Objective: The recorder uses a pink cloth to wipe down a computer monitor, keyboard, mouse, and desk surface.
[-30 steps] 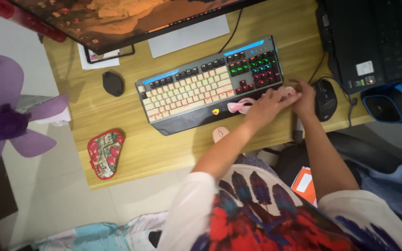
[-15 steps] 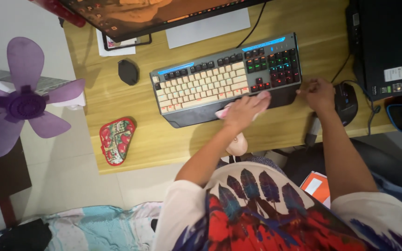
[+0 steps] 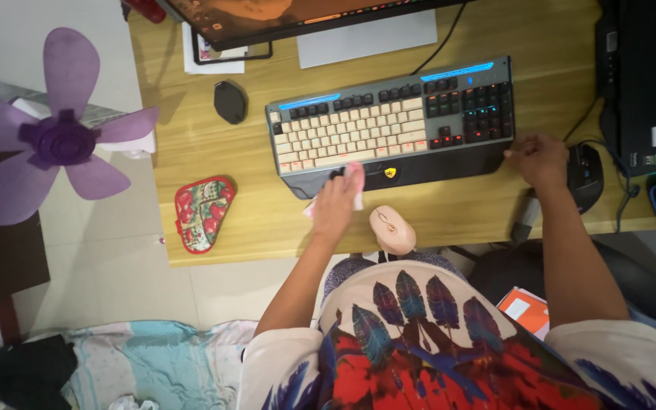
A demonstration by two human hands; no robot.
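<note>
Left hand [image 3: 335,206] is pressing a pink cloth [image 3: 356,184] against the black wrist rest at the front left of the keyboard [image 3: 392,125], fingers closed over the cloth. Right hand [image 3: 538,161] is resting at the keyboard's right end, fingers curled loosely, holding nothing, just beside a black mouse [image 3: 588,176]. A pink mouse [image 3: 392,229] is lying on the wooden worktop [image 3: 267,220] near the left hand. A red patterned pouch [image 3: 203,212] is sitting further left, a small black object [image 3: 230,102] behind it.
</note>
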